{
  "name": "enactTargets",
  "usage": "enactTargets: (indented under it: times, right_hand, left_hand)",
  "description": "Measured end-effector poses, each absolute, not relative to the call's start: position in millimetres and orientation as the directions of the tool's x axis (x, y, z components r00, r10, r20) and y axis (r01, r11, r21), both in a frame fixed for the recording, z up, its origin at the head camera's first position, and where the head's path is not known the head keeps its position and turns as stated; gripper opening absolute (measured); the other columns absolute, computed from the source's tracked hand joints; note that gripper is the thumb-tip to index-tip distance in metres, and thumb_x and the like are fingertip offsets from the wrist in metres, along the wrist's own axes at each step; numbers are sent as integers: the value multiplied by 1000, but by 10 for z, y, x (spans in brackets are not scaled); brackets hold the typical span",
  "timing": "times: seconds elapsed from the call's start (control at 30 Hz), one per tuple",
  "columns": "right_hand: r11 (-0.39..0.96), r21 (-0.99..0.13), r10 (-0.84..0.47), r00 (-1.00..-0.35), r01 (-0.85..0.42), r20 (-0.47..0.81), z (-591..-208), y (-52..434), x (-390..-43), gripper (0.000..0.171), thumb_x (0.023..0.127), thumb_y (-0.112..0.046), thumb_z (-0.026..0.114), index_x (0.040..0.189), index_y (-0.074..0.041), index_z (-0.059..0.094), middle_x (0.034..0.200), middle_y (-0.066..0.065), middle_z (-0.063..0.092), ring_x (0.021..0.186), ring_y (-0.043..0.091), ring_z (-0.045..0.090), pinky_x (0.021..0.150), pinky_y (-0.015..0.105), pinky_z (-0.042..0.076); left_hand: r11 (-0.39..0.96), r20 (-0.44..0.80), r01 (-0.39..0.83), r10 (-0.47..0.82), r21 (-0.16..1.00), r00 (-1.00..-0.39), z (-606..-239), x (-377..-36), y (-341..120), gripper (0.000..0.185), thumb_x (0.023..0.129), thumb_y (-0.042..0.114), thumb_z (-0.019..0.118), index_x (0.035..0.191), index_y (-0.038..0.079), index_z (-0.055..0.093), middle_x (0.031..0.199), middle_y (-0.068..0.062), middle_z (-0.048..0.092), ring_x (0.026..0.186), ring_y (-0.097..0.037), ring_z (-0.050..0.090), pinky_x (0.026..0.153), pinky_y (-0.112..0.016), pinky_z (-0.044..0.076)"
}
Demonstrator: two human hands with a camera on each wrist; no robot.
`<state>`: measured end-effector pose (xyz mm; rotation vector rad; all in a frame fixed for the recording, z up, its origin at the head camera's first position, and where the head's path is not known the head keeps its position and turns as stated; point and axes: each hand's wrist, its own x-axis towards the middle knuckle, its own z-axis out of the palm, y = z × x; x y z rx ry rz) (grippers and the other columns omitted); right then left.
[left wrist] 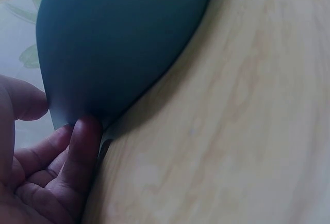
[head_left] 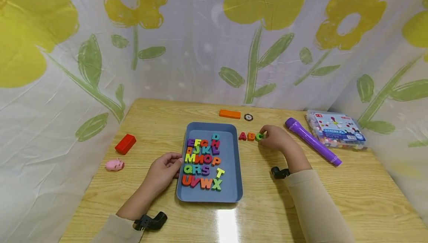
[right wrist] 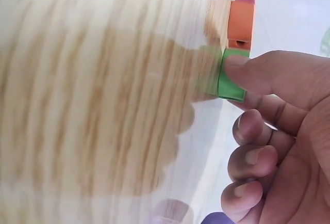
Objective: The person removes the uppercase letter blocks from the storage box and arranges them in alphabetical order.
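A blue-grey tray lies on the table with rows of coloured letters in it, D at the top and X at the bottom. At its left side, my left hand pinches the tray wall between thumb and fingers. My right hand is to the right of the tray. Between thumb and index finger it pinches a green letter C, which stands beside an orange letter B and a red letter A in a row. The other right fingers are curled loosely.
Behind the tray lie an orange block and a round black-and-white chip. A purple toy microphone and a clear box of beads are at the right. On the left are a red block and a pink pig.
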<state>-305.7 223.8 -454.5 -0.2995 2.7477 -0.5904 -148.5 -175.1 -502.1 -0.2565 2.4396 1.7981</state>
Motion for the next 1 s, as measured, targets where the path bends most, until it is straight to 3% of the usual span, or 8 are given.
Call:
enactTargets:
  times: [0.23, 0.53, 0.8, 1.0]
  right_hand:
    - [895, -425, -278, -918, -140, -284, -4493, 2223, -3042, 47, 99, -20, 75, 141, -2, 64, 113, 19, 68, 97, 31, 62, 89, 48, 56]
    - [914, -361, -289, -923, -187, -253, -4202, 2047, -2910, 58, 104, -20, 70, 157, -2, 51, 146, 28, 64, 119, 41, 67, 101, 60, 56]
    - [844, -404, -427, -897, -353, -109, -4009, 1402, -2932, 46, 104, -22, 73, 144, 0, 65, 130, 21, 70, 111, 36, 65, 102, 54, 57]
    - [809, -409, -504, -857, -422, -112, -3965, 877, -3018, 40, 106, -25, 73, 141, -5, 69, 119, 12, 71, 91, 26, 67, 90, 45, 59]
  left_hand:
    - [283, -185, -201, -84, 938, -979, -5013, -1482, -1772, 36, 110, 27, 67, 135, 1, 70, 116, -17, 73, 91, -17, 71, 74, -25, 63]
    - [288, -185, -202, -86, 936, -979, -5024, -1487, -1787, 35, 110, 25, 66, 134, 1, 70, 114, -16, 72, 90, -16, 71, 74, -25, 63]
    - [304, -191, -210, -92, 929, -977, -5040, -1495, -1787, 36, 110, 27, 66, 135, 2, 69, 115, -15, 73, 91, -17, 71, 76, -27, 64]
    - [288, -185, -202, -86, 936, -979, -5024, -1498, -1752, 34, 109, 25, 66, 134, 1, 70, 113, -15, 73, 88, -17, 72, 75, -27, 64]
